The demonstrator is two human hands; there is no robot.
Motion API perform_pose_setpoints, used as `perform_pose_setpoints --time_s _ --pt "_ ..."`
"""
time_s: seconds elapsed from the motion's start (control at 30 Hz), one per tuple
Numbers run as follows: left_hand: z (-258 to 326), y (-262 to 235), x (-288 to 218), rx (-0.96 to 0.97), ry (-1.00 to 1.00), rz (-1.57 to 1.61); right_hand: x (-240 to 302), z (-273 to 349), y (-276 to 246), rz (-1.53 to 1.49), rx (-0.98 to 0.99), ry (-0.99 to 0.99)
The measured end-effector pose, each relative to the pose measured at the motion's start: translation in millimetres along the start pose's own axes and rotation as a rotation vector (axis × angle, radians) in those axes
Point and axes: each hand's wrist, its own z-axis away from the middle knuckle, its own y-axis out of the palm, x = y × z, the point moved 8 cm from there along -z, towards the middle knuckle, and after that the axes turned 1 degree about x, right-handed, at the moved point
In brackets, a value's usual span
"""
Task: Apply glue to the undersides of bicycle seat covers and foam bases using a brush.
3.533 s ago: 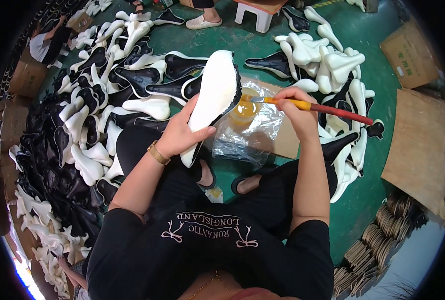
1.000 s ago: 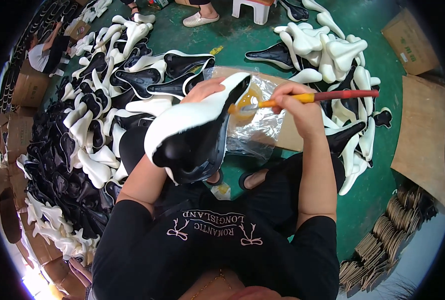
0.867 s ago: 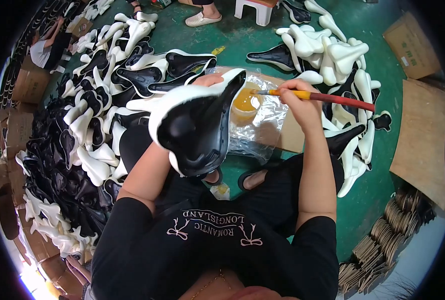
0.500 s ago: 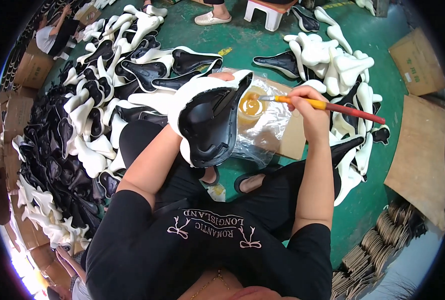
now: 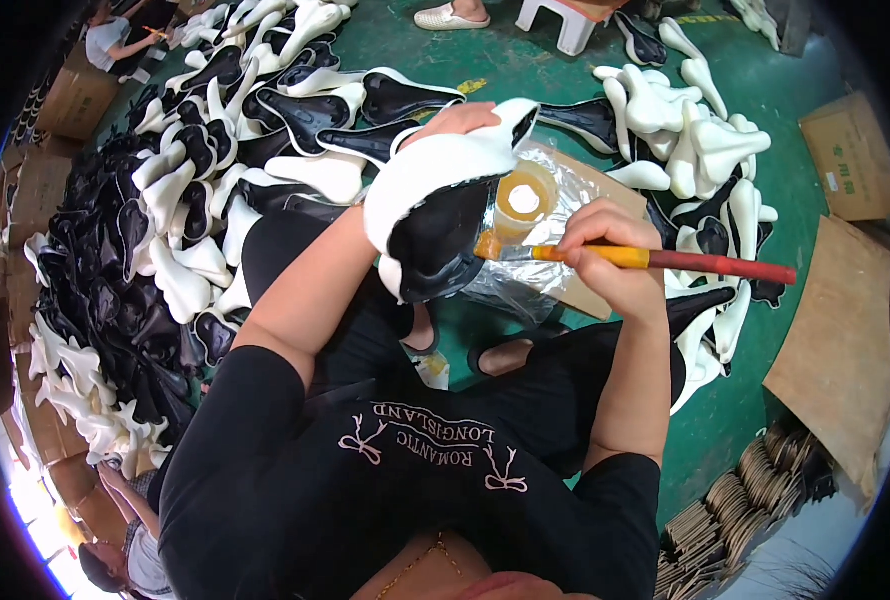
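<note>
A bicycle saddle [image 5: 401, 192] with a white padded outer and a black shell is tilted up in my left hand [image 5: 465, 120], whose fingers wrap round its far side. Between the fingers and thumb of my right hand [image 5: 620, 258] is a paintbrush [image 5: 690, 262] with a red and yellow handle. Its amber-wet bristles are at the right edge of the black shell, seemingly touching it. Just beyond the brush stands a round tub [image 5: 525, 203] of amber liquid, on clear plastic film [image 5: 565, 195] spread over a cardboard box [image 5: 585, 296].
Saddles and white pads [image 5: 193, 262] are heaped on the left beside black shells [image 5: 90, 255]. Another saddle pile [image 5: 690, 125] lies far right. Cardboard boxes [image 5: 850, 155] and stacked brown pieces [image 5: 735, 505] line the right. Other people sit at the left; a stool [image 5: 570, 22] stands beyond.
The brush has come from the tub's rim toward me, onto the saddle's right edge. My left hand has tilted the saddle and shifted it slightly up and right.
</note>
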Motion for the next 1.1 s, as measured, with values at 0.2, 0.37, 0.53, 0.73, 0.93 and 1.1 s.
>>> perform_pose_setpoints --time_s 0.2,0.37,0.53,0.73,0.93,1.1 --pt "-2 -22 28 -0.182 0.095 -0.086 22 -4 24 0.041 0.022 -0.035" --pt "-5 -29 28 -0.26 0.128 0.032 10 0 33 -0.124 0.011 0.012" --pt "-1 -41 47 -0.341 -0.086 -0.068 -14 6 41 -0.583 -0.057 0.195" --pt "-2 -61 29 -0.331 0.041 -0.535 -5 4 -12 0.013 -0.156 -0.041" --pt "4 -89 -1 -0.125 -0.1 -0.737 -31 33 -74 -0.205 -0.581 0.125" --pt "11 -99 -21 -0.014 -0.169 -0.742 -6 35 -87 -0.327 -0.688 -0.097"
